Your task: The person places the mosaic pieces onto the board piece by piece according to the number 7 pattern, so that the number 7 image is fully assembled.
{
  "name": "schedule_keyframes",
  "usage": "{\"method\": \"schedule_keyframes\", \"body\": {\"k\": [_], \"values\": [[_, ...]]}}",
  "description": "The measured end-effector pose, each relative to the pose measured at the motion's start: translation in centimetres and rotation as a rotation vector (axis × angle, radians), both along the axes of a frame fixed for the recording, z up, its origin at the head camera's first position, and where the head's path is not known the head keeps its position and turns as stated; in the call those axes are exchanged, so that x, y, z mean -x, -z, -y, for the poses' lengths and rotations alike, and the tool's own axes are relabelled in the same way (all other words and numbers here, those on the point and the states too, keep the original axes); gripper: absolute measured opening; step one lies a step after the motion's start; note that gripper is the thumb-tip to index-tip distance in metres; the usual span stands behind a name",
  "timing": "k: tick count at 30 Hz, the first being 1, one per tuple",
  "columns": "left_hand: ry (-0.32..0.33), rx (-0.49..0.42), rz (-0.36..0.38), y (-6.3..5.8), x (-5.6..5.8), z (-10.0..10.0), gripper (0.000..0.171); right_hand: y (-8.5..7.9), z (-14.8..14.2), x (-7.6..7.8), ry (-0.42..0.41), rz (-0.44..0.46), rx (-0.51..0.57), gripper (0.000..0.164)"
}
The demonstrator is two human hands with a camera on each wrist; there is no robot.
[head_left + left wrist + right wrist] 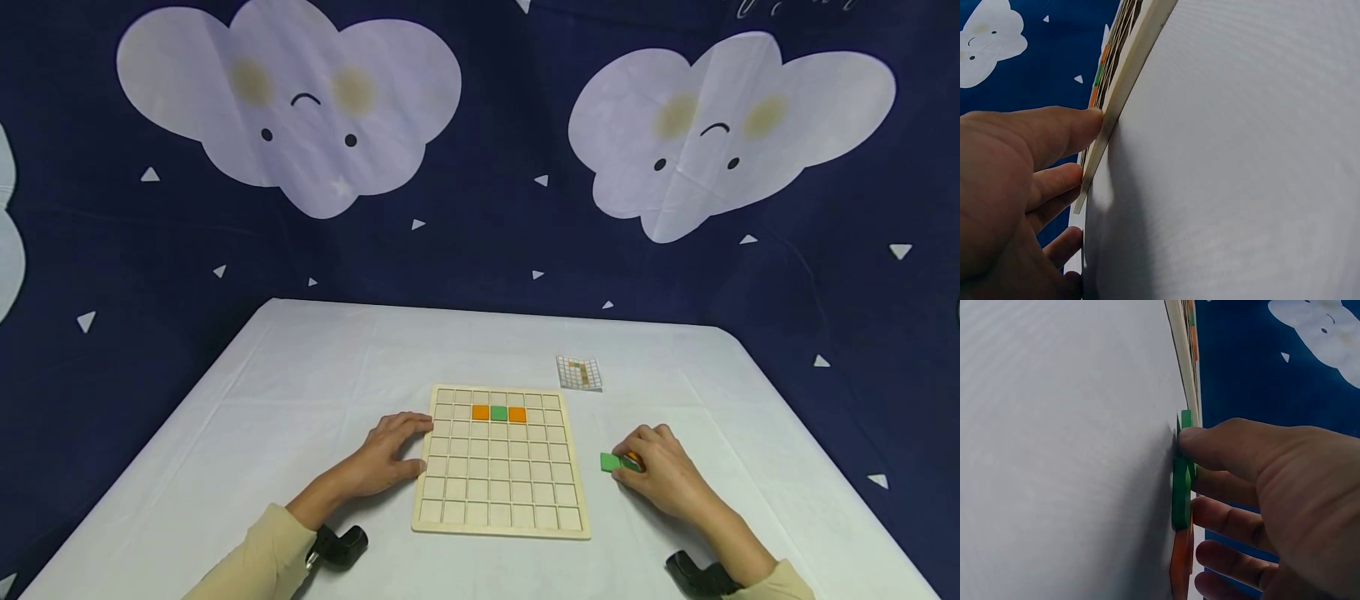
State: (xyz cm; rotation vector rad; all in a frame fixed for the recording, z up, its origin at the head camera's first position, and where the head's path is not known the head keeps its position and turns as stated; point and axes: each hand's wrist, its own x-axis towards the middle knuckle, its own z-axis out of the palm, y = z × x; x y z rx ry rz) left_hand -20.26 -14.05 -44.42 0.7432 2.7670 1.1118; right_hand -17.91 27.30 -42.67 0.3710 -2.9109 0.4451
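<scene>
A pale wooden grid board (488,469) lies on the white table. In its second row from the far edge sit an orange tile (480,412), a green tile (498,413) and another orange tile (517,414). My left hand (386,457) rests against the board's left edge, fingers relaxed, thumb nearer me. To the right of the board, my right hand (663,471) pinches a green tile (1186,419) between thumb and fingers. Beside it are another green tile (1181,494) and an orange one (1180,565), partly hidden by the hand in the head view.
Behind the board's far right corner lies a small card (579,373) printed with a grid and coloured squares. A dark blue cloth with clouds (480,250) hangs behind the table. Black wrist devices (341,547) are worn on both arms.
</scene>
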Motion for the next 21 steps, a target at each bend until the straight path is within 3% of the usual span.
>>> {"method": "schedule_keyframes", "body": {"k": [21], "values": [[-0.002, 0.0, 0.002, 0.0, 0.0, 0.0, 0.051, -1.0, 0.6, 0.2, -0.011, -0.011, 0.051, 0.017]]}}
